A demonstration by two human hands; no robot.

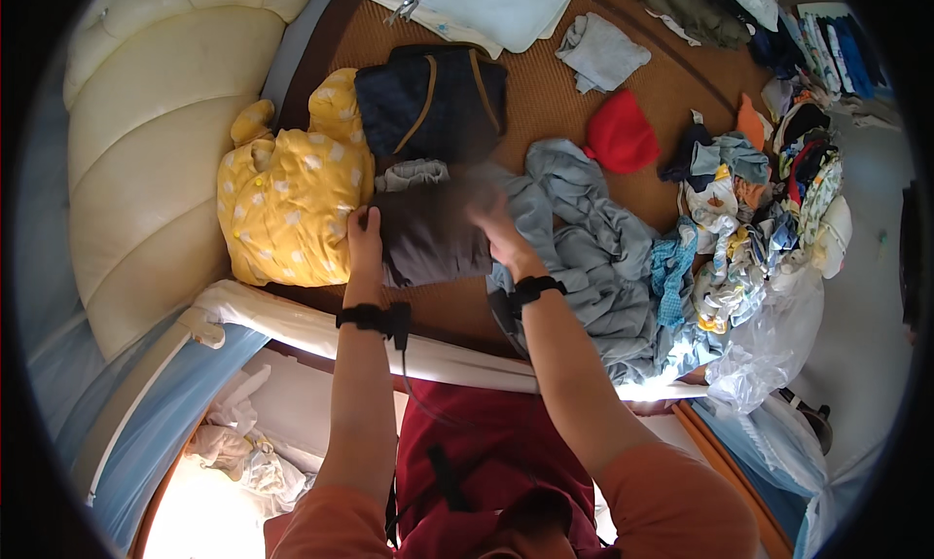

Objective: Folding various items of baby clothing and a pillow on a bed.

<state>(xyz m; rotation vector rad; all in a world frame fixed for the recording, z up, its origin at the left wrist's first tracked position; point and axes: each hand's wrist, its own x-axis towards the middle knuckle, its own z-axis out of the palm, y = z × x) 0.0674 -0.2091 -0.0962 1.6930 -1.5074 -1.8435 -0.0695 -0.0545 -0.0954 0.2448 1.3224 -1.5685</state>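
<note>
A dark folded garment (436, 234) lies in front of me on the brown woven mat (547, 85). At its left edge my left hand (365, 241) grips the cloth, thumb uppermost. My right hand (500, 230) is at the upper right corner of the same garment; motion blur hides whether its fingers are closed. Just beyond lies a grey folded cloth (412, 174), partly covered. A yellow padded child's garment with white patches (292, 201) spreads out to the left. Farther back is a dark navy folded item with tan trim (430, 103).
Crumpled grey-blue fabric (598, 260) lies right of my hands, near a red cloth hat (622, 132) and a light grey folded cloth (602, 52). Small clothes (730, 209) heap up by a clear plastic bag (762, 347). A cream padded headboard (168, 136) stands left; a white padded rail (452, 362) runs in front.
</note>
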